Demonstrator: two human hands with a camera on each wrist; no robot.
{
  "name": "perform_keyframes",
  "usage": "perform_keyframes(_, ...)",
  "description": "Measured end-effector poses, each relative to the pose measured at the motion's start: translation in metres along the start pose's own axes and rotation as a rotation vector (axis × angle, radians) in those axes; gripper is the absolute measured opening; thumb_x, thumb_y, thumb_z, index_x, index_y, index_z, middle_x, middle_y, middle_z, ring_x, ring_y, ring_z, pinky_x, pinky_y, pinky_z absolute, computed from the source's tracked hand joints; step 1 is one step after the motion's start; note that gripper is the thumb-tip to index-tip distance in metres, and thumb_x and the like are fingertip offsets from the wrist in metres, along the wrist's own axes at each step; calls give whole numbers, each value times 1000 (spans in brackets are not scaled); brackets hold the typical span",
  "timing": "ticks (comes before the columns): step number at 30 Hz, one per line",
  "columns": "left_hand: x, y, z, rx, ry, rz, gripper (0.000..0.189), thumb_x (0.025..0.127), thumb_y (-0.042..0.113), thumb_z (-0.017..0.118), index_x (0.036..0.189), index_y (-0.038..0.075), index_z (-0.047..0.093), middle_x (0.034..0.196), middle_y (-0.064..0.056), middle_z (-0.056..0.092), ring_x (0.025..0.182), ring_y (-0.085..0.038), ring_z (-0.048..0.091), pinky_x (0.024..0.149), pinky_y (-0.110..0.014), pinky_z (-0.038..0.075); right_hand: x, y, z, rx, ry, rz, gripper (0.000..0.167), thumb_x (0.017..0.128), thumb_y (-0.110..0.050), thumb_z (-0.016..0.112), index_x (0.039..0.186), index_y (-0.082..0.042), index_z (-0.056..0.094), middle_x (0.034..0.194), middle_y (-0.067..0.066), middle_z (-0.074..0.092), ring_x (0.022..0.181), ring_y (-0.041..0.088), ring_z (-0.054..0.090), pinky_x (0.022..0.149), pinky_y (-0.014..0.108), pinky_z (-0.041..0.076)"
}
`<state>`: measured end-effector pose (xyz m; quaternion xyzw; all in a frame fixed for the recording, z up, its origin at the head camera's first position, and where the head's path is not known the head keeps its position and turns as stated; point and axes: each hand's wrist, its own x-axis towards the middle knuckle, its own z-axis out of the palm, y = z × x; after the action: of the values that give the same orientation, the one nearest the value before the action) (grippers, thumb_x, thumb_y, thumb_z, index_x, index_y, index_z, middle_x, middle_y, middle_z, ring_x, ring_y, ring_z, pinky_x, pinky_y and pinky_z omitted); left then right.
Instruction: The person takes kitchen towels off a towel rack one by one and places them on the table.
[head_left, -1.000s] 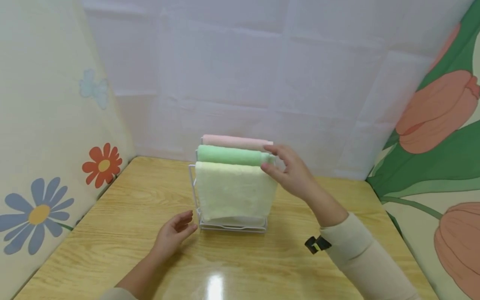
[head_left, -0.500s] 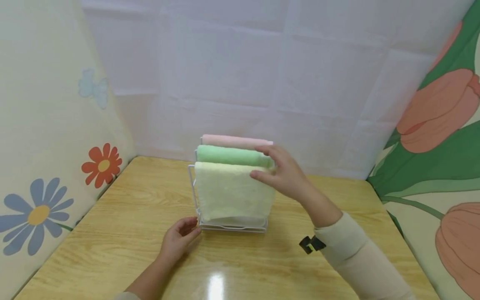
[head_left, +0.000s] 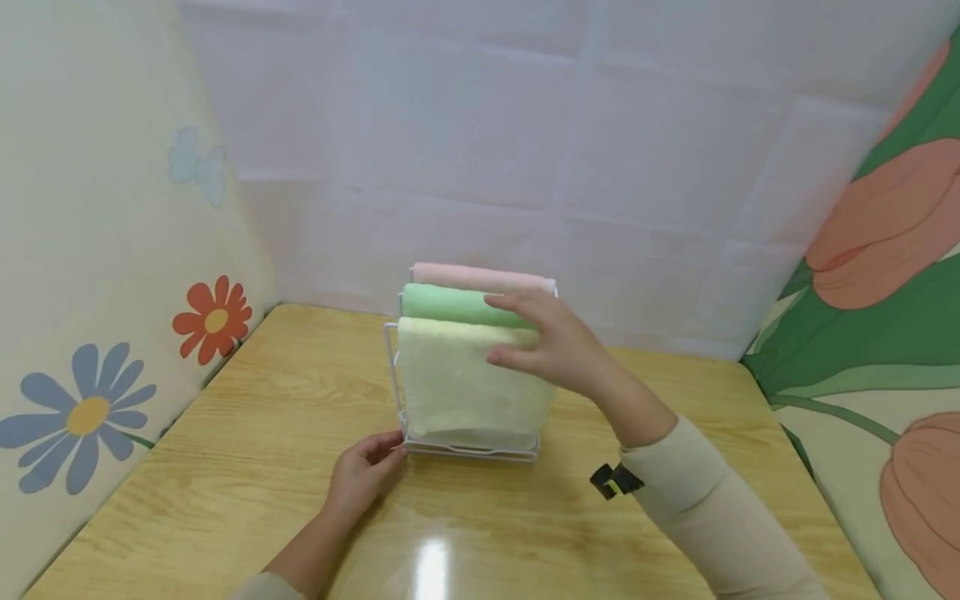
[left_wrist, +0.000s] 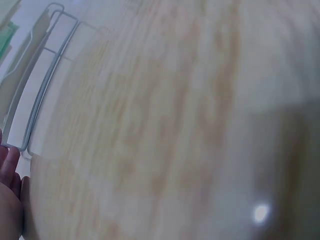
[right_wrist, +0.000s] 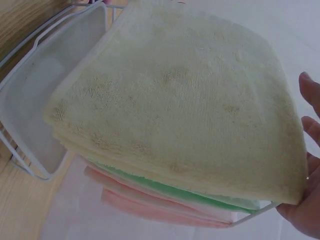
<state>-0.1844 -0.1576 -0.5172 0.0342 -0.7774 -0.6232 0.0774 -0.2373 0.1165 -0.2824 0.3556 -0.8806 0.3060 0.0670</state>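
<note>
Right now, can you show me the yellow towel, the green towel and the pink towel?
Yellow towel (head_left: 465, 387): head view, on its hanging front.
Green towel (head_left: 452, 307): head view, on its rounded top fold.
Pink towel (head_left: 476, 278): head view, on its top fold.

I'm facing a matt, slightly rough, fuzzy yellow cloth (head_left: 465, 383); the rack (head_left: 471, 452) is looking like smooth, white metal wire, and the wood-grained tabletop (head_left: 525, 533) is gleaming, glossy and smooth.
</note>
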Motion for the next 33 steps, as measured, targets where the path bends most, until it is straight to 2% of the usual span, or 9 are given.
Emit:
perform_keyframes(5,-1,2,0,-5,-1,-37,31,88,3,70,115,-11,65,115,-26,68,80,10,61,72,-12,54,3,-4,0,-50,-46,29,65,84,-36,77,141,-17,53,141,6,56,130,26,50,106,48,43)
perform_keyframes(11,0,-1,0,48,13,-40,31,88,9,73,114,-7,67,113,-22,70,87,-1,67,76,-12,53,9,-12,1,-51,-73,69,62,84,-38,77,139,-18,55,135,4,60,117,24,60,93,44,52)
perform_keyframes(21,0,0,-1,68,2,-18,31,89,12,72,114,-5,68,113,-22,70,86,0,67,74,-12,52,17,-19,6,-101,-164,157,64,86,-45,73,143,-26,51,138,2,60,126,21,57,105,43,46)
perform_keyframes(28,0,-1,0,65,-1,-19,29,89,9,71,114,-5,68,112,-22,71,82,7,63,74,-12,52,17,-21,9,-146,-137,177,51,88,-42,71,134,-23,60,134,0,64,125,21,59,105,41,46)
perform_keyframes(33,0,-2,0,63,0,-19,28,89,8,70,114,-6,68,111,-23,71,80,9,62,72,-12,52,18,-20,12,-96,-92,221,41,90,-39,70,127,-24,66,129,-3,67,123,18,60,104,39,47)
